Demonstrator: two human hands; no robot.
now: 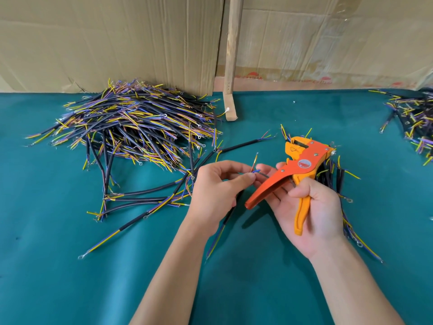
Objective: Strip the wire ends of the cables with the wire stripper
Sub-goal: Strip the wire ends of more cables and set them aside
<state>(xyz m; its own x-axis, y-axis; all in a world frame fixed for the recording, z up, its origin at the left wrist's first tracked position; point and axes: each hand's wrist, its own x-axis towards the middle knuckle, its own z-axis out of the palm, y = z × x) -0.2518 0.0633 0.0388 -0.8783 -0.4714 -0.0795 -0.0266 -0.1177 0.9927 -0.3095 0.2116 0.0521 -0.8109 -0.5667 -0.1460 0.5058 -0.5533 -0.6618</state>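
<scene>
The cable [230, 213] in hand is a black-sheathed piece held above the green bench [58, 266], between both hands, its sheath trailing down toward the viewer. The left hand [216, 187] pinches its coloured wire ends [255, 168] between thumb and fingertips. The right hand [311, 212] has its grip curled around the yellow handle of the orange wire stripper [302, 160], whose handles are spread apart. A large cable pile [136, 123] lies far left against the cardboard [105, 43]; a smaller pile [414, 120] lies far right.
</scene>
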